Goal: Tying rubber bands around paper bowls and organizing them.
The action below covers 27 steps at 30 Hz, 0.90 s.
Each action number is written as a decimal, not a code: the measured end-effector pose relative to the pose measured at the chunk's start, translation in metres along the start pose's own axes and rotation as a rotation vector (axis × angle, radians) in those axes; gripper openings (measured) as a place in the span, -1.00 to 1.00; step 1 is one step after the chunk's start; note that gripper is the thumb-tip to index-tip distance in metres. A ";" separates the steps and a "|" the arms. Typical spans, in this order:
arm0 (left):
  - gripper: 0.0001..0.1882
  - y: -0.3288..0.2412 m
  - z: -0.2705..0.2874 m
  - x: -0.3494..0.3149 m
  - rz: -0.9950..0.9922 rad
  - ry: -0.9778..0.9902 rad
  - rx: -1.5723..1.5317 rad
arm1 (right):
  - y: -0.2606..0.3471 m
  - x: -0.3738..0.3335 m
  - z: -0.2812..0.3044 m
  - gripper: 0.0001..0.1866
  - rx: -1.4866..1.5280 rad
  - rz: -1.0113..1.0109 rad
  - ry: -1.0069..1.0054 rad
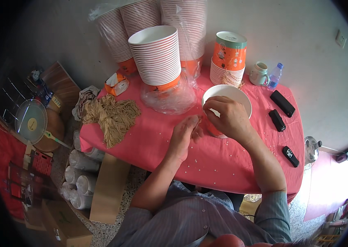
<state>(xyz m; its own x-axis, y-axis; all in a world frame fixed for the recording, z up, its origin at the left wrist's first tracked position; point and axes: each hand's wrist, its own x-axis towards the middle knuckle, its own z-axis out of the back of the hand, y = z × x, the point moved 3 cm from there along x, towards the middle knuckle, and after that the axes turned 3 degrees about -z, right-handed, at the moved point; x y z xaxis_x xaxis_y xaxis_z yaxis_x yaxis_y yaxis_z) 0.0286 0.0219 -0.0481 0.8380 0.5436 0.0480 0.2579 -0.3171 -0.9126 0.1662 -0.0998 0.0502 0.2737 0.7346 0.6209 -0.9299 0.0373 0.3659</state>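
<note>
A white and orange paper bowl (235, 94) stands on the pink tablecloth (149, 136) in front of me. My right hand (227, 117) wraps over its near rim and grips it. My left hand (184, 133) is beside the bowl's left side, fingers pinched on a short tan string at the rim. A tall stack of the same bowls (156, 55) rises just behind, on crumpled clear plastic wrap (167, 99). A loose bundle of tan strings (112, 115) lies at the table's left end.
More wrapped bowl stacks (184, 24) line the wall. An orange lidded tub on a short stack (228, 57), a mug (259, 74), a small water bottle (275, 75) and three black devices (282, 103) sit right. A fan (32, 121) and rolls of cups (79, 181) lie on the floor left.
</note>
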 end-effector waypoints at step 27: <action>-0.81 0.008 0.008 0.001 0.132 0.071 -0.178 | -0.002 0.000 -0.002 -0.90 -0.054 -0.048 0.015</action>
<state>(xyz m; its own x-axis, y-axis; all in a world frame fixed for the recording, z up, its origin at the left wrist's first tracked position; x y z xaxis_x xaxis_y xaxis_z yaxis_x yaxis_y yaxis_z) 0.0281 0.0263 -0.0583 0.9004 0.4338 -0.0331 0.2191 -0.5178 -0.8270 0.1673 -0.0991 0.0481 0.3147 0.7410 0.5932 -0.9280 0.1089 0.3563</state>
